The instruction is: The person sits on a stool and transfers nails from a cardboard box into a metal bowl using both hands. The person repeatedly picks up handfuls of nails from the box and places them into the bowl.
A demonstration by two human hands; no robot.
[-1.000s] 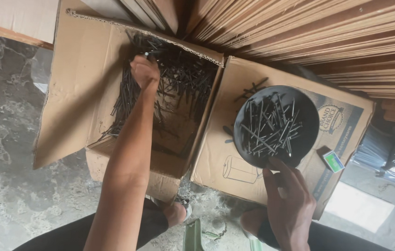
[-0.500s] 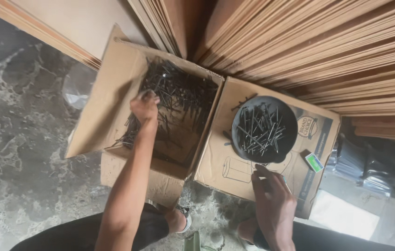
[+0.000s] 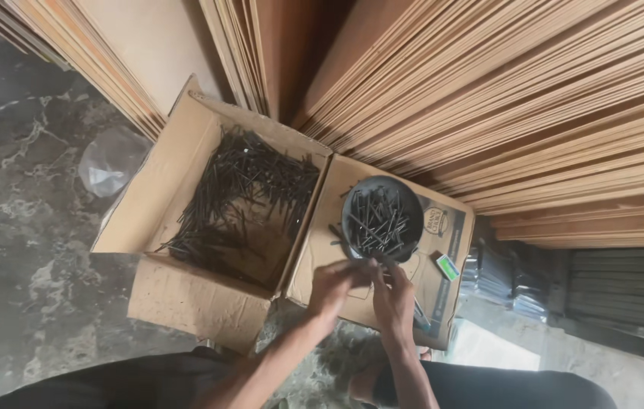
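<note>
A: Hands? Gripping anything?

B: Left hand [image 3: 332, 285] & right hand [image 3: 392, 291] meeting just below black bowl [image 3: 382, 220], fingers curling; grip impossible to tell.

A: Bowl where?

B: Sitting on cardboard flap [image 3: 371, 261], holding nails. More nails [image 3: 240, 198] lying in open box [image 3: 186, 299] beside, against plywood sheets [image 3: 504, 113].

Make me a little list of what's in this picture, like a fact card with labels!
Left hand: left hand over the box flap, by the bowl's near rim; what it holds cannot be told
Right hand: right hand beside it, fingers toward the bowl
Bowl: round dark bowl holding nails, standing on the flap
Box: open cardboard box with a heap of dark nails inside
Flap: cardboard flap lying flat
Small item: little green and white box on the flap, right of the bowl
Behind: stacked wooden boards
Floor: mottled grey floor
</note>
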